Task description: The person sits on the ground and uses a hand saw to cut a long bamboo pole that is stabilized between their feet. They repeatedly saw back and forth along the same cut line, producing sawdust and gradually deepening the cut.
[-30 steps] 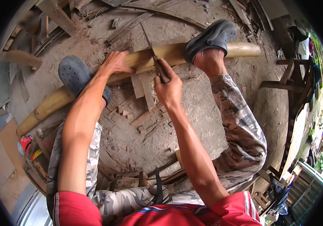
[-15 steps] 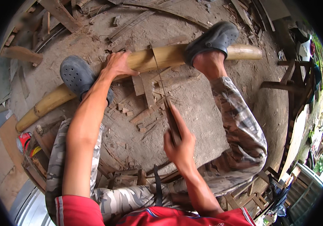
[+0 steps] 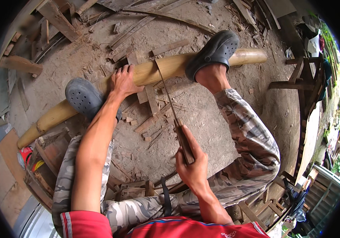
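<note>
The yellow pole (image 3: 145, 73) before you runs from nine o'clock to two, and the blade of your saw (image 3: 181, 134) crosses it at twelve. Your left hand (image 3: 123, 82) clasps the pole at ten; your right hand (image 3: 193, 164) grasps the saw's handle at five. Your left clog (image 3: 83, 97) overlaps the pole near nine, your right clog (image 3: 214, 52) at one.

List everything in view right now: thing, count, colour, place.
bamboo pole: one, yellow-tan, across the middle
saw: one, dark blade and brown handle, blade across the bamboo pole
wood scraps: many, brown, scattered over the ground
ground: one, brown, beneath
wooden stand: one, dark brown, right side
clogs: two, dark grey, over the bamboo pole
trousers: one pair, camouflage, on the legs
shirt: one, red, lower edge
left hand: one, bare, on the bamboo pole
right hand: one, bare, gripping the saw
</note>
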### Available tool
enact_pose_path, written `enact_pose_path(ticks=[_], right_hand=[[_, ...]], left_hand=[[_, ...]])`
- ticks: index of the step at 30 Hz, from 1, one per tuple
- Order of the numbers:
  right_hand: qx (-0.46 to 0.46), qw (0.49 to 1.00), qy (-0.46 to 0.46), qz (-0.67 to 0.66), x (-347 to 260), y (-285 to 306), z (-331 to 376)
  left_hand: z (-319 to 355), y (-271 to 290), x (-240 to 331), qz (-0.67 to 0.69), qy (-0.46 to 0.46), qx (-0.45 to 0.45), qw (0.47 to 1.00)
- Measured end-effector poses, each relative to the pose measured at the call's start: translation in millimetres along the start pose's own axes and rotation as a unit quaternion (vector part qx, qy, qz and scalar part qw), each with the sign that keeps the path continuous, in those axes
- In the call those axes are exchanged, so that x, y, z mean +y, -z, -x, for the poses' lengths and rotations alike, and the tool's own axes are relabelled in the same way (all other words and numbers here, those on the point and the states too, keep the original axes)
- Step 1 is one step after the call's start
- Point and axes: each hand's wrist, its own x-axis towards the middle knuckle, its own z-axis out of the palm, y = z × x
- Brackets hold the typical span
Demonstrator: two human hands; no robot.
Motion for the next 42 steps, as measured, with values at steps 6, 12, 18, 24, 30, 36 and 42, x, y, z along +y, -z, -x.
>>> enact_pose_path(ticks=[6,12,18,24,30,36,42], right_hand=[[0.02,1.0,-0.013,0.0,2,-39,-150],[0.021,1.0,0.02,0.012,26,-35,-79],[-0.013,0.999,-0.047,0.003,-12,8,1],[0.009,1.0,-0.014,-0.009,10,-26,-68],[0.032,0.999,0.001,-0.005,16,-44,-153],[0.002,1.0,-0.01,0.003,14,-14,-17],[0.061,0.995,0.069,-0.023,44,-54,-128]], left_hand=[[-12,3,-5,0.024,-0.036,0.03,0.999],[4,-20,-7,-0.037,-0.031,0.082,0.995],[-5,15,1,0.014,0.01,-0.057,0.998],[-7,3,-14,0.02,-0.013,-0.01,1.0],[-29,38,2,0.02,-0.038,-0.081,0.996],[-29,18,-22,0.014,-0.023,-0.076,0.997],[-33,25,-17,0.053,-0.03,-0.056,0.997]])
